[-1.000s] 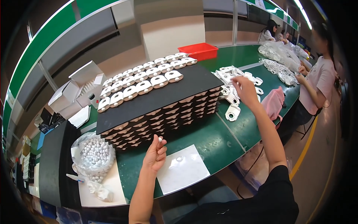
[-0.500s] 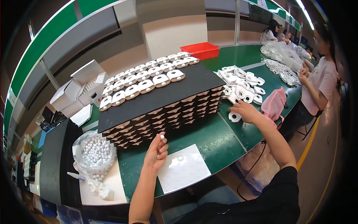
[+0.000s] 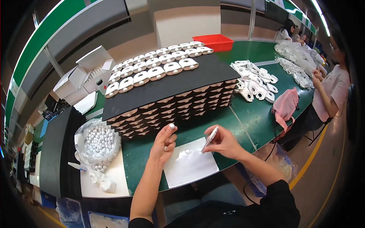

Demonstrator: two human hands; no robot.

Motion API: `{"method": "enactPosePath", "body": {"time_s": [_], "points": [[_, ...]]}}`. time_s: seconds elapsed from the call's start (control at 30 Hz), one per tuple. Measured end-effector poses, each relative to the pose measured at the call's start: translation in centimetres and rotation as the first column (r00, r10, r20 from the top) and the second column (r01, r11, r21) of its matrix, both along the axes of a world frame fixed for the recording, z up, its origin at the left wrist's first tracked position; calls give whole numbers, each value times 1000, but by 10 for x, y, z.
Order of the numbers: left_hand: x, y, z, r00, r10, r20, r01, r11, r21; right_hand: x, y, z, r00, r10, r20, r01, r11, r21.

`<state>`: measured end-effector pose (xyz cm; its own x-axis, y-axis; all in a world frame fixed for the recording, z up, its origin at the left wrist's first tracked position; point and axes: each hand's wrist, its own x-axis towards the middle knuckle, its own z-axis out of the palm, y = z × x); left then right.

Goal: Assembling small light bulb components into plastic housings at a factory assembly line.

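Between the thumb and fingers of my left hand point(image 3: 164, 144) is a small white ball point(image 3: 172, 126); a second small pale thing shows lower among the curled fingers. My right hand point(image 3: 225, 143) pinches a flat white plastic piece point(image 3: 210, 139), seen nearly edge-on above a white sheet point(image 3: 190, 163). Similar white pieces with round holes lie in a loose pile point(image 3: 254, 80) at the right. In front of my hands, rows of white pieces with balls point(image 3: 141, 78) stand on the top black board point(image 3: 178, 81) of a layered stack. A plastic bag of white balls point(image 3: 99, 142) sits at the left.
A glue bottle point(image 3: 77, 166) and crumpled tissue point(image 3: 102, 181) lie near the bag. Black boards point(image 3: 57, 152) are stacked at far left, before an opened white box point(image 3: 81, 81). A red bin point(image 3: 213, 42) stands behind; a pink mesh bag point(image 3: 285, 106) and a co-worker point(image 3: 331, 89) are at right.
My right hand has come from the pile to above the white sheet, carrying a white plastic piece. My left hand still holds the ball. The whole view has shifted slightly.
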<state>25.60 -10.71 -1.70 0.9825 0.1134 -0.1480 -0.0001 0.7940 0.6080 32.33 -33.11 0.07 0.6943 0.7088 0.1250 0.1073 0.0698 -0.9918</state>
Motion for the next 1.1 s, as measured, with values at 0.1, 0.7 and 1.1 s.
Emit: {"method": "enactPosePath", "body": {"time_s": [0.1, 0.7, 1.1], "points": [[0, 0, 0, 1000, -2, 3, 2, 1000, -8, -3, 16, -26, 995, 28, -98, -21, 998, 67], [-1, 1, 0, 1000, 5, 10, -6, 1000, 28, -14, 31, -39, 974, -39, 223, 81, 980, -182], [-3, -7, -1, 999, -21, 25, 15, 977, 212, -2, 21, -54, 991, 11, -137, 10, 989, 150]]}}
